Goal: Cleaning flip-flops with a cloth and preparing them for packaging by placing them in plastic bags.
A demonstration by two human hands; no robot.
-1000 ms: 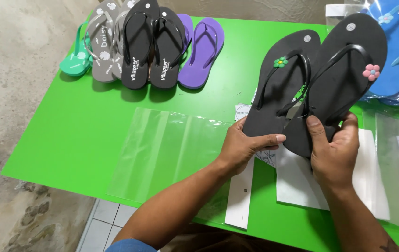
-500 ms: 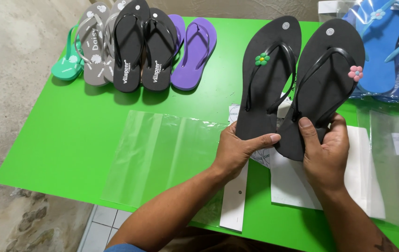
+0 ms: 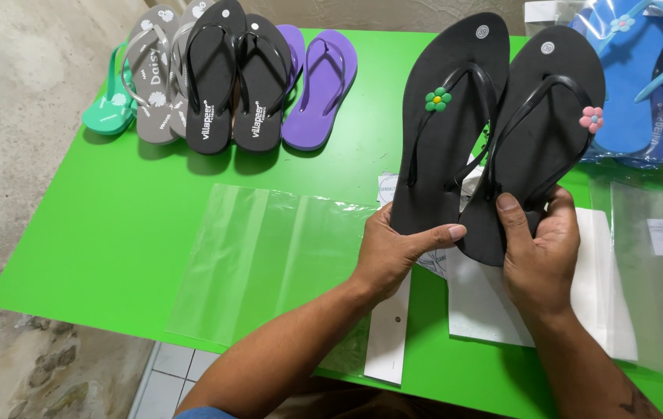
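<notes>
Two black flip-flops are held up side by side above the green table (image 3: 114, 233). My left hand (image 3: 397, 256) grips the heel of the left black flip-flop (image 3: 444, 147), which carries a small green flower on its strap. My right hand (image 3: 537, 252) grips the heel of the right black flip-flop (image 3: 537, 132), which carries a pink flower. The two soles touch along their inner edges. Under my hands lie white paper sheets (image 3: 603, 310) and a white card strip (image 3: 388, 341).
A clear plastic bag (image 3: 269, 264) lies flat left of my hands. At the far left stands a row of flip-flops: green (image 3: 110, 109), grey (image 3: 153, 77), black (image 3: 234, 77), purple (image 3: 320, 85). Blue flip-flops in plastic (image 3: 650, 85) and another clear bag (image 3: 661, 264) are at the right.
The pair of black flip-flops has shifted slightly left and the two soles now sit closer to parallel. Both hands keep their grip on the heels.
</notes>
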